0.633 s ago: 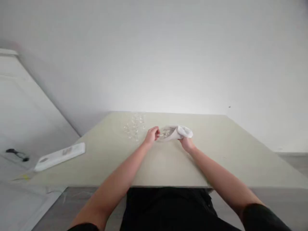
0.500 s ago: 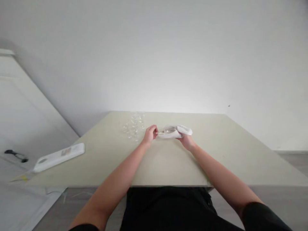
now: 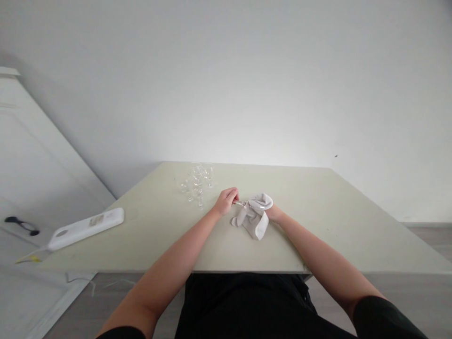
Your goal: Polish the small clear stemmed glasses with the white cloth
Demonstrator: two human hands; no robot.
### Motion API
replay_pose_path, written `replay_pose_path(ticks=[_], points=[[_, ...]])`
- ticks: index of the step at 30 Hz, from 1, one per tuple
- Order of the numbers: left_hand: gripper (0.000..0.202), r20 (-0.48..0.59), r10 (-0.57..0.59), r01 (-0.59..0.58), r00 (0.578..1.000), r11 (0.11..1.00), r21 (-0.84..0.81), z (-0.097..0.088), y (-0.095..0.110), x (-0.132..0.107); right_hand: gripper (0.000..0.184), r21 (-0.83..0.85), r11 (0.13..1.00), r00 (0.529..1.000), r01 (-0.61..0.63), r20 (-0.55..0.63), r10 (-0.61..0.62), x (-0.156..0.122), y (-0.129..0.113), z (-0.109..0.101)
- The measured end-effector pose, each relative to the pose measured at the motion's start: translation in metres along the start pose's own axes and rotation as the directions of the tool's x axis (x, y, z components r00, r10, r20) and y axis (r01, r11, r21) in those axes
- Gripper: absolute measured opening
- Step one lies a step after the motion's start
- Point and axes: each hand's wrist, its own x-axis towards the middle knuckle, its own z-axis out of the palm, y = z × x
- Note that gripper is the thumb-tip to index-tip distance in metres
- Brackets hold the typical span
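Note:
Over the middle of the table, my left hand (image 3: 226, 201) is closed on the stem end of a clear stemmed glass (image 3: 240, 203) lying sideways. A white cloth (image 3: 256, 219) wraps the bowl end of that glass and hangs down in loose folds. My right hand (image 3: 273, 213) is behind the cloth and grips it round the bowl; its fingers are mostly hidden. Beyond my left hand stands a cluster of several clear glasses (image 3: 197, 182), too faint to tell one from another.
The pale table (image 3: 339, 221) reaches back to a white wall. At its left edge lies a long white power strip (image 3: 86, 229) with a cable. A white cabinet (image 3: 42, 155) with a dark handle stands at the left.
The cloth, stretched out flat around the glass before, is now bunched and drooping toward me. Both hands have moved slightly nearer, and the left one a little to the right.

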Motion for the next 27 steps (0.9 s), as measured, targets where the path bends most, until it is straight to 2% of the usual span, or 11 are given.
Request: replay_pose_path(ticks=[5,8,11,15,18,21,23,25,27], points=[[0.049,0.003,0.002,-0.002,1.000,1.000,0.014,0.001,-0.002,-0.001,0.043,-0.016,1.000,0.993,0.003,0.114,-0.001,0.002,-0.005,-0.003],[0.048,0.011,0.000,0.000,1.000,1.000,0.016,0.001,-0.002,-0.002,0.041,-0.010,1.000,0.993,-0.014,0.113,0.015,0.002,-0.008,-0.001],[0.046,-0.026,-0.039,0.039,0.999,0.999,-0.017,0.002,0.000,0.000,0.038,0.057,0.997,0.998,-0.043,0.042,0.041,0.000,-0.011,0.004],[0.042,-0.169,-0.113,0.096,0.979,0.990,-0.101,0.002,0.005,0.004,0.038,0.324,0.942,0.985,-0.084,-0.117,0.128,0.002,-0.008,0.008],[0.036,-0.278,-0.127,0.094,0.952,0.987,-0.131,0.001,0.007,0.007,0.035,0.511,0.854,0.932,-0.103,-0.249,0.262,0.009,0.002,0.005],[0.032,-0.374,-0.148,0.094,0.915,0.983,-0.158,-0.001,0.006,0.009,0.031,0.533,0.837,0.841,-0.124,-0.391,0.374,0.014,0.011,0.001],[0.031,-0.418,-0.165,0.099,0.893,0.980,-0.174,-0.002,0.004,0.011,0.038,0.468,0.879,0.816,-0.094,-0.469,0.337,0.014,0.013,-0.001],[0.030,-0.445,-0.177,0.105,0.878,0.977,-0.183,-0.003,0.002,0.012,0.047,0.344,0.938,0.845,-0.044,-0.488,0.219,0.011,0.009,-0.002],[0.030,-0.451,-0.181,0.109,0.874,0.977,-0.181,-0.004,0.001,0.013,0.053,0.191,0.982,0.890,0.002,-0.448,0.085,0.007,0.002,-0.002]])
